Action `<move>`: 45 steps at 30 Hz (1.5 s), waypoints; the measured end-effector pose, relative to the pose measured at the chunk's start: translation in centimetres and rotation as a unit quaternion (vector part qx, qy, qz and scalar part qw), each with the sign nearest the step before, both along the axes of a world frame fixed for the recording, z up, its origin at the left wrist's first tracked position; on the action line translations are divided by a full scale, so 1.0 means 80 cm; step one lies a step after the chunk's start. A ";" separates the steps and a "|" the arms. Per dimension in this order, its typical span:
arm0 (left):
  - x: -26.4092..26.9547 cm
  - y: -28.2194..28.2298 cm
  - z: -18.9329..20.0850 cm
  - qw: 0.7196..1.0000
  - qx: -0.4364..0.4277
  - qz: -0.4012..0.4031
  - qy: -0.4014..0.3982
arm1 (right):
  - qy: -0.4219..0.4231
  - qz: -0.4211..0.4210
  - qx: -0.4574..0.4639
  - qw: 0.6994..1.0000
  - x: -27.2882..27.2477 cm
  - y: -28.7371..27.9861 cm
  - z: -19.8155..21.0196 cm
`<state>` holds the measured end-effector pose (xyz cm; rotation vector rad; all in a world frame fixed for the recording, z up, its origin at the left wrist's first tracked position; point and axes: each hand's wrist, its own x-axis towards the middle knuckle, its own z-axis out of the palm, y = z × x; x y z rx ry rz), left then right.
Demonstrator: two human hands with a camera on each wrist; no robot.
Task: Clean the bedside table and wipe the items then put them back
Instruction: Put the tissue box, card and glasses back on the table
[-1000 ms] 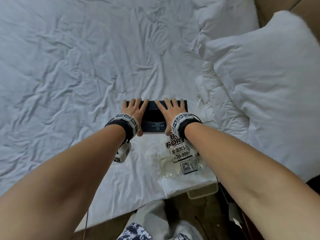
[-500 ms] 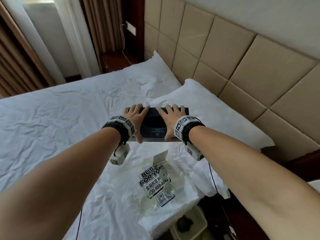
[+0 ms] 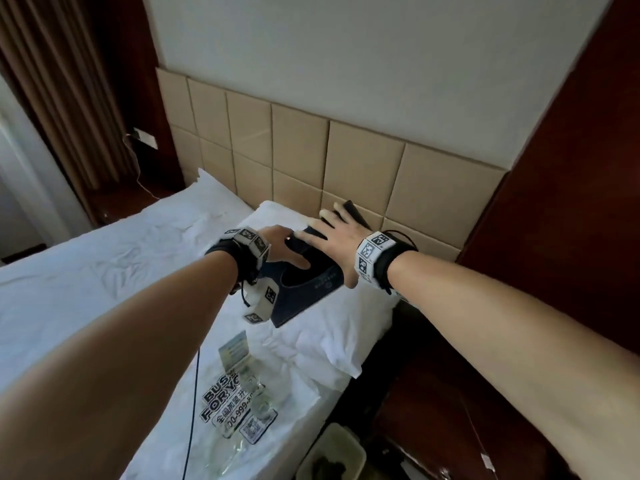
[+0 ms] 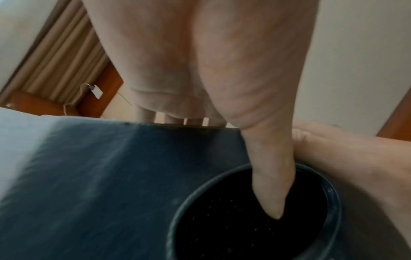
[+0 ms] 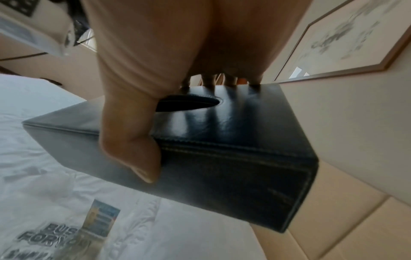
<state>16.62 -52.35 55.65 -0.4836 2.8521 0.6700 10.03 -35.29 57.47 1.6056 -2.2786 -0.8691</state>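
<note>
Both hands hold a dark blue leather tissue box [image 3: 304, 289] in the air above the white pillow [image 3: 332, 327], near the padded headboard [image 3: 363, 161]. The box is tilted, its far right corner raised toward the headboard.

The left hand [image 3: 280, 249] lies on top of the box at its left end. The wrist view shows its thumb [image 4: 271, 190] reaching down into the oval opening [image 4: 244, 219] of the box, with the fingers curled over the far edge.

The right hand [image 3: 337, 240] lies spread over the top at the right end. Its fingers [image 5: 209, 81] wrap over the far edge and its thumb [image 5: 142, 158] presses against the near side wall, so the box is pinched between thumb and fingers.

On the bed [image 3: 86, 271], near the foot of the pillow, lie a small printed card [image 3: 235, 351], a clear plastic bag [image 3: 239, 410] printed with black lettering and a code square, and what appear to be glass items on or in it; their exact form cannot be told. A bin [image 3: 332, 455] stands on the floor to the right of the bed, beside dark wooden furniture [image 3: 450, 410].
</note>
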 end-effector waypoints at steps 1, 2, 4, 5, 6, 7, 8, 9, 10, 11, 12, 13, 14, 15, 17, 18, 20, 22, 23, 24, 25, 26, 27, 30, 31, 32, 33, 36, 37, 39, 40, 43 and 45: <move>-0.009 0.022 0.003 1.000 0.001 -0.005 0.003 | 0.009 0.003 0.003 1.000 0.000 0.021 0.004; -0.014 0.047 0.010 1.000 -0.001 -0.012 0.004 | 0.018 0.005 0.009 1.000 -0.001 0.040 0.007; -0.024 0.095 0.024 0.999 -0.003 -0.034 0.008 | 0.035 0.005 0.024 0.999 -0.003 0.077 0.015; -0.027 0.120 0.033 0.999 -0.016 -0.042 0.011 | 0.042 0.002 0.031 0.999 -0.003 0.096 0.019; -0.027 0.144 0.042 0.998 -0.024 -0.047 0.021 | 0.048 0.000 0.029 0.998 -0.006 0.115 0.023; -0.030 0.161 0.047 0.998 -0.022 -0.052 0.027 | 0.052 -0.001 0.016 0.999 -0.010 0.134 0.025; -0.032 0.175 0.049 0.998 -0.016 -0.054 0.033 | 0.051 -0.001 -0.011 0.999 -0.014 0.153 0.027; -0.037 0.185 0.048 0.999 -0.006 -0.046 0.028 | 0.051 -0.007 -0.046 0.998 -0.019 0.171 0.029; -0.044 0.192 0.046 0.999 0.025 -0.023 0.040 | 0.049 -0.024 -0.081 0.995 -0.023 0.189 0.033; -0.050 0.198 0.045 0.997 0.066 0.005 0.048 | 0.044 -0.054 -0.114 0.991 -0.026 0.205 0.038; -0.053 0.205 0.046 0.992 0.107 0.030 0.060 | 0.030 -0.089 -0.148 0.985 -0.030 0.219 0.043; -0.059 0.211 0.045 0.986 0.144 0.049 0.072 | 0.000 -0.133 -0.186 0.973 -0.034 0.232 0.047; -0.061 0.217 0.046 0.981 0.166 0.059 0.081 | -0.044 -0.176 -0.233 0.955 -0.037 0.244 0.052; -0.066 0.224 0.046 0.974 0.193 0.074 0.090 | -0.092 -0.221 -0.283 0.929 -0.039 0.254 0.056; -0.078 0.238 0.047 0.957 0.250 0.098 0.105 | -0.185 -0.304 -0.361 0.862 -0.047 0.267 0.057; -0.084 0.245 0.047 0.947 0.279 0.112 0.110 | -0.217 -0.340 -0.385 0.830 -0.050 0.272 0.058; -0.096 0.258 0.049 0.929 0.327 0.130 0.118 | -0.264 -0.407 -0.418 0.768 -0.058 0.277 0.053; -0.109 0.274 0.052 0.911 0.367 0.145 0.118 | -0.296 -0.460 -0.445 0.710 -0.067 0.282 0.045; -0.117 0.281 0.052 0.906 0.377 0.152 0.117 | -0.306 -0.476 -0.455 0.688 -0.071 0.285 0.042; -0.127 0.285 0.051 0.905 0.380 0.155 0.112 | -0.316 -0.494 -0.465 0.664 -0.076 0.289 0.039; -0.137 0.290 0.049 0.903 0.386 0.158 0.102 | -0.326 -0.510 -0.477 0.637 -0.082 0.294 0.035; -0.150 0.295 0.046 0.899 0.397 0.159 0.091 | -0.333 -0.526 -0.492 0.608 -0.087 0.300 0.033; -0.161 0.300 0.044 0.891 0.416 0.161 0.085 | -0.332 -0.543 -0.503 0.584 -0.093 0.306 0.032; -0.191 0.311 0.038 0.880 0.440 0.160 0.075 | -0.319 -0.581 -0.522 0.538 -0.107 0.322 0.035; -0.201 0.315 0.036 0.877 0.450 0.156 0.065 | -0.323 -0.574 -0.534 0.530 -0.112 0.327 0.036; -0.209 0.319 0.035 0.875 0.459 0.148 0.052 | -0.324 -0.570 -0.542 0.526 -0.117 0.331 0.035; -0.218 0.323 0.033 0.872 0.467 0.139 0.042 | -0.319 -0.567 -0.545 0.529 -0.119 0.336 0.037; -0.249 0.326 0.020 0.873 0.459 0.146 0.073 | -0.293 -0.583 -0.545 0.526 -0.129 0.350 0.033; -0.260 0.325 0.014 0.878 0.446 0.152 0.085 | -0.286 -0.589 -0.545 0.524 -0.132 0.355 0.030; -0.259 0.327 0.015 0.893 0.411 0.162 0.082 | -0.273 -0.603 -0.539 0.521 -0.135 0.365 0.022; -0.260 0.327 0.012 0.898 0.400 0.164 0.080 | -0.267 -0.609 -0.534 0.522 -0.137 0.370 0.017; -0.270 0.331 -0.010 0.918 0.364 0.142 0.063 | -0.253 -0.624 -0.508 0.537 -0.143 0.388 -0.001; -0.284 0.336 -0.034 0.935 0.329 0.124 0.048 | -0.252 -0.635 -0.482 0.548 -0.149 0.397 -0.016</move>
